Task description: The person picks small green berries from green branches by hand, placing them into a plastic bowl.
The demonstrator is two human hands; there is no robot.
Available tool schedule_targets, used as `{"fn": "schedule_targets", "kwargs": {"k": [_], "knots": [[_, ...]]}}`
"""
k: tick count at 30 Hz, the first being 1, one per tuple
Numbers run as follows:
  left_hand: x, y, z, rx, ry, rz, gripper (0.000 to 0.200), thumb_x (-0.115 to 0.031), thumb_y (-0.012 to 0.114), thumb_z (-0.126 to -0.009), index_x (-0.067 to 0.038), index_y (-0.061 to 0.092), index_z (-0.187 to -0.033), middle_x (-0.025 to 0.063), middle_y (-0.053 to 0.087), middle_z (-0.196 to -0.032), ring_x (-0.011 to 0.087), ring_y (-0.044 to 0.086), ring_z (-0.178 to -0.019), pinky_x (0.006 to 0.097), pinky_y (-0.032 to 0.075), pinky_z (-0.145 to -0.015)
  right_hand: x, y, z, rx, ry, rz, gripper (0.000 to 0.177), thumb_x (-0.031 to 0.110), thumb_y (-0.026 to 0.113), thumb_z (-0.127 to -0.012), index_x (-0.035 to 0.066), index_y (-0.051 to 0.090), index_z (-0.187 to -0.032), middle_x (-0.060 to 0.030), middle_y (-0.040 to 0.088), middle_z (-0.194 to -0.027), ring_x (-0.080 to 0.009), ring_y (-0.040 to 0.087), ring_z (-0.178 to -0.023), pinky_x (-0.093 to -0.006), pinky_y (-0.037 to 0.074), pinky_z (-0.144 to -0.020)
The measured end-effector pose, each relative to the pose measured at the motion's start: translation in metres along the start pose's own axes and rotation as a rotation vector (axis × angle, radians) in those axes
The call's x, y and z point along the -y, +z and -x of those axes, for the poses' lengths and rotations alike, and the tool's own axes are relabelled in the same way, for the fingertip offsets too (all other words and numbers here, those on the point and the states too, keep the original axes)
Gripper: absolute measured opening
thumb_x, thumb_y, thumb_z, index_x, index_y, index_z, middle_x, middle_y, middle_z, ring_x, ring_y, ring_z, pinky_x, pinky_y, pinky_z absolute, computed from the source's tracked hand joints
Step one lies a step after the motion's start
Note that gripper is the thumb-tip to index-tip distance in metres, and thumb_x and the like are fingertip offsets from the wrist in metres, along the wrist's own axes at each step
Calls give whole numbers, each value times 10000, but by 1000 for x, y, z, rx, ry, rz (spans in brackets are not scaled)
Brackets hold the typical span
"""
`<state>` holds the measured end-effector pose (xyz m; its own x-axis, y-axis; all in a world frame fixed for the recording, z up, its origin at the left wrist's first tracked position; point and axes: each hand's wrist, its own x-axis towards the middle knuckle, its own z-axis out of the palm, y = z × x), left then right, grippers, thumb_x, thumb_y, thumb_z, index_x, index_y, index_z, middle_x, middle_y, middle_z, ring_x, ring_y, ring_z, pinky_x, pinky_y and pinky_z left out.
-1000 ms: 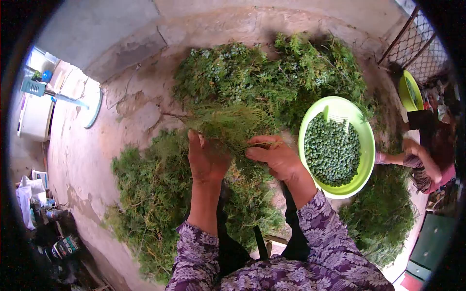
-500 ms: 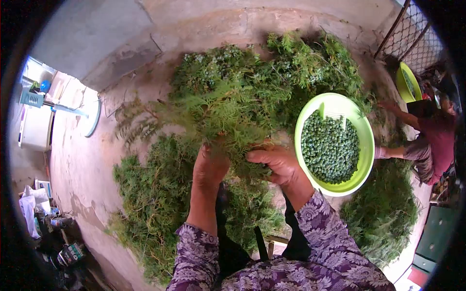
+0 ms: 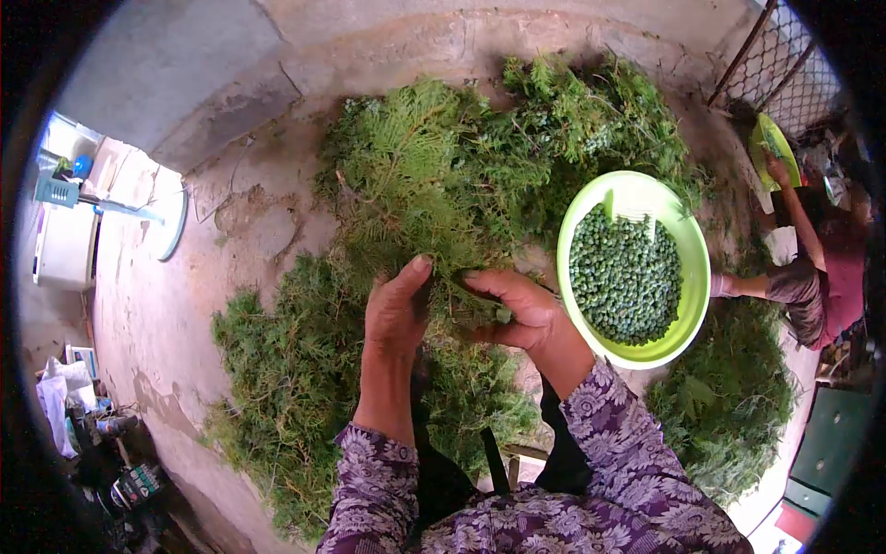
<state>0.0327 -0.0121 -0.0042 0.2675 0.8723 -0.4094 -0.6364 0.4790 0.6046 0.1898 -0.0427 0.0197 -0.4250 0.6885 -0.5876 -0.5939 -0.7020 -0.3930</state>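
Observation:
My left hand is closed around the lower end of a leafy arborvitae branch, whose flat green sprays fan out away from me over the heap behind. At the same branch's base, my right hand has its fingers curled, thumb and fingertips at the small sprigs. Whether loose cones lie inside its palm cannot be made out. Just right of that hand sits a lime-green basin, holding many small round green cones.
Piles of cut branches lie at the back, at left and at right. A co-worker sits at far right, one hand at another green basin. A pedestal fan stands at left; clutter lies below.
The branch has swung from the left to point away from me and is less blurred. My right thumb and fingers have spread slightly. The co-worker's arm has moved up to the far basin.

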Motion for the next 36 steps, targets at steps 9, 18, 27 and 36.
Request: {"fn": "schedule_targets", "kwargs": {"k": [9,18,27,36], "knots": [[-4,-3,5,38,-96,-75,459,-115,670,-687,20,480,-1083,111,569,-973,237,558,-877,351,434,-819,-11,-4,-10,9,1,-12,266,251,568,-793,108,540,-1016,-37,585,-932,-195,557,-858,-458,476,-713],[-18,-15,-9,-63,8,245,361,-225,589,-787,-17,506,-1070,84,562,-1018,235,536,-920,370,428,-806,4,-24,-17,208,23,-177,392,413,518,-816,83,522,-1027,-119,573,-924,-269,563,-859,-442,469,-742],[-15,-19,-12,-98,-1,239,303,-226,595,-788,-29,536,-1011,91,594,-941,226,580,-797,351,476,-686,5,-11,-12,68,-352,333,469,304,634,-747,25,487,-1094,-81,555,-990,-186,547,-885,-325,446,-794],[-12,-10,-8,-204,33,134,218,-180,612,-777,-18,568,-915,83,606,-873,207,583,-751,340,478,-651,-12,18,-18,35,-619,685,443,84,705,-672,20,514,-1067,0,562,-929,-76,509,-841,-237,427,-767]]}}
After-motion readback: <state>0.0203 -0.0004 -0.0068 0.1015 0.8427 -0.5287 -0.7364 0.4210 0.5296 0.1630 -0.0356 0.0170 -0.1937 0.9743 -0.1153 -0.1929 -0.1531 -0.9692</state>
